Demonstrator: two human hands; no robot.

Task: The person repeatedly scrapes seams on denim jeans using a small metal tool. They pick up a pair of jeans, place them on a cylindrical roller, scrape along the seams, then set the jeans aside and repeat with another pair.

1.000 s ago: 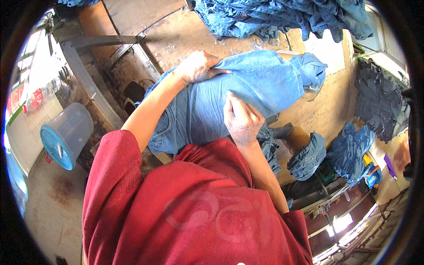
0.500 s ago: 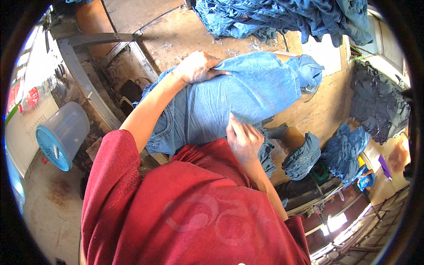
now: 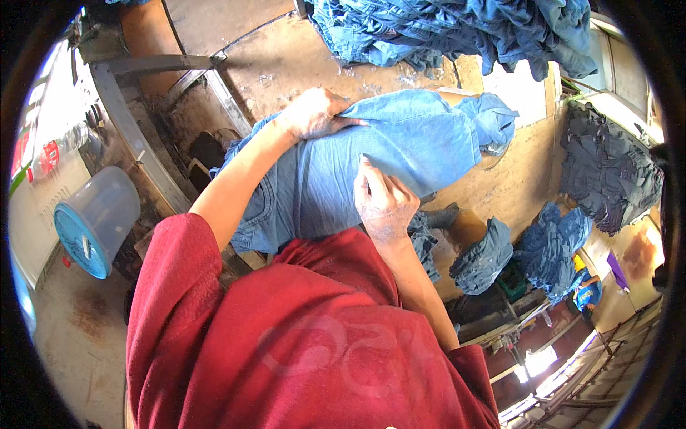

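Note:
A pair of light blue denim jeans (image 3: 314,179) lies stretched out in front of my body, with a pocket's stitching showing toward its left end and a bunched part at its right end. My left hand (image 3: 314,116) is closed on the far edge of the jeans, the fabric pinched under its fingers. Over the near side of the denim, my right hand (image 3: 386,205) is closed, index finger and thumb pressed together near the cloth. Whatever those fingertips hold, if anything, is too small to make out.
A big heap of blue denim (image 3: 457,32) rises at the far side. Bundled denim pieces (image 3: 482,257) and a dark grey cloth pile (image 3: 607,168) are at right. A clear plastic tub with a blue lid (image 3: 100,214) stands left, beside a metal frame (image 3: 136,129).
My right hand has moved up and slightly left over the denim, fingers still closed. My left hand keeps its hold on the far edge.

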